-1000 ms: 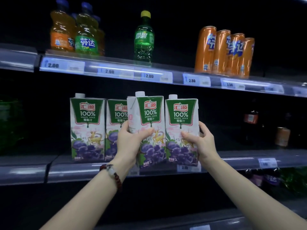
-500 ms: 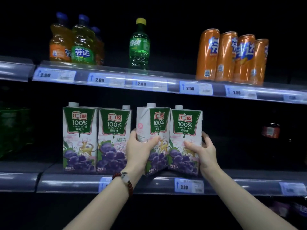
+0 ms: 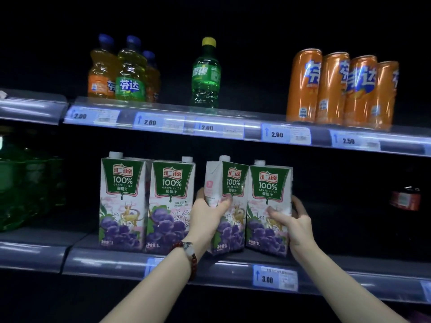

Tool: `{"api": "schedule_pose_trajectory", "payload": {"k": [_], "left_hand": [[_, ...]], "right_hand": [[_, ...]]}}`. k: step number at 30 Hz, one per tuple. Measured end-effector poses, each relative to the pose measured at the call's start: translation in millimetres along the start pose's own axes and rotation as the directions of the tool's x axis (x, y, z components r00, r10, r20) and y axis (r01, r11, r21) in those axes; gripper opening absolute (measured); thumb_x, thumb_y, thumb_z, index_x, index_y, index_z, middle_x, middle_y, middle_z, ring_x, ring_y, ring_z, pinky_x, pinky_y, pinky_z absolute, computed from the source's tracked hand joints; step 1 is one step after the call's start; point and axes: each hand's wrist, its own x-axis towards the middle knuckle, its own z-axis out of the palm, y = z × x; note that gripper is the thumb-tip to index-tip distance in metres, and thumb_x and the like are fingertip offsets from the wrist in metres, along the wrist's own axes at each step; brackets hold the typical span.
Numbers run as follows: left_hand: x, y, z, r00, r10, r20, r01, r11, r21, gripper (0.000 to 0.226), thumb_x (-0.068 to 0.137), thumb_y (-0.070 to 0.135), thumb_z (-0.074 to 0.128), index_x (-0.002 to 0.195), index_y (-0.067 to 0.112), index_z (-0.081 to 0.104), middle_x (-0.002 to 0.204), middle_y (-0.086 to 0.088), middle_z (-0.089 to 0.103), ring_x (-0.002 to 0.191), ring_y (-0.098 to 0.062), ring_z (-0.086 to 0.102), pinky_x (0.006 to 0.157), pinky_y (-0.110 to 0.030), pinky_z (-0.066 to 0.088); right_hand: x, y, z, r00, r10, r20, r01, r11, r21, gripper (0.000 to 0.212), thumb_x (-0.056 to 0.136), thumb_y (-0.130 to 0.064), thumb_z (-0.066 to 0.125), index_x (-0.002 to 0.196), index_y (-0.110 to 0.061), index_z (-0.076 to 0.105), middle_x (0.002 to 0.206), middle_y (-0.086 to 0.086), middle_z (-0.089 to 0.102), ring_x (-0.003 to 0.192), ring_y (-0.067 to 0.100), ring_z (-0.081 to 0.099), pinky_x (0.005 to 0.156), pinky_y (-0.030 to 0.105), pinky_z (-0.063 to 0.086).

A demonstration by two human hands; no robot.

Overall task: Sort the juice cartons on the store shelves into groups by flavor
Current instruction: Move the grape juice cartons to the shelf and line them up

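In front of you are two dark store shelves. The lower shelf (image 3: 233, 268) carries four grape juice cartons in a row along its front edge; the upper shelf (image 3: 233, 129) carries drinks behind a strip of price tags.

The two left cartons (image 3: 122, 201) (image 3: 170, 203) stand upright and square, side by side. The third carton (image 3: 233, 183) is turned so its pale side panel faces you, and it sits close against the fourth carton (image 3: 268, 206), which faces straight out. A gap separates the second carton from the third.

Up top, four orange cans (image 3: 340, 89) stand at the right, a cluster of orange and yellow-green bottles (image 3: 126, 73) at the left, and one green bottle (image 3: 205, 75) between them.

Your left hand (image 3: 207, 217) is wrapped around the third carton at mid-height, thumb across its front. Your right hand (image 3: 296, 224) clasps the fourth carton, thumb on the front and fingers round its right edge.

A red bead bracelet (image 3: 190, 255) circles your left wrist.
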Motion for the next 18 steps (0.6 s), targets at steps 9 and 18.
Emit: {"api": "schedule_pose_trajectory", "payload": {"k": [9,18], "left_hand": [[3,-1,-5,0.990,0.003,0.138,-0.008,0.999,0.034,0.069,0.089,0.038,0.065,0.143,0.012,0.032,0.066,0.001,0.064,0.038,-0.003,0.044,0.041,-0.017,0.046],[4,7,-13,0.975,-0.084,0.208,0.055,0.988,0.143,0.050,0.083,0.059,0.051,0.105,0.014,0.054,0.035,0.003,0.044,0.031,-0.005,0.036,0.035,-0.016,0.037]], "right_hand": [[-4,-2,-12,0.989,0.132,0.064,-0.133,0.991,0.010,0.101,0.056,-0.011,0.081,0.145,-0.023,0.036,0.093,0.007,0.077,0.077,0.019,0.076,0.068,0.036,0.057],[-5,-8,-20,0.979,0.164,0.118,-0.167,0.986,0.011,0.090,0.061,-0.013,0.080,0.142,-0.013,0.040,0.094,0.009,0.078,0.081,0.024,0.076,0.063,0.031,0.059]]}}
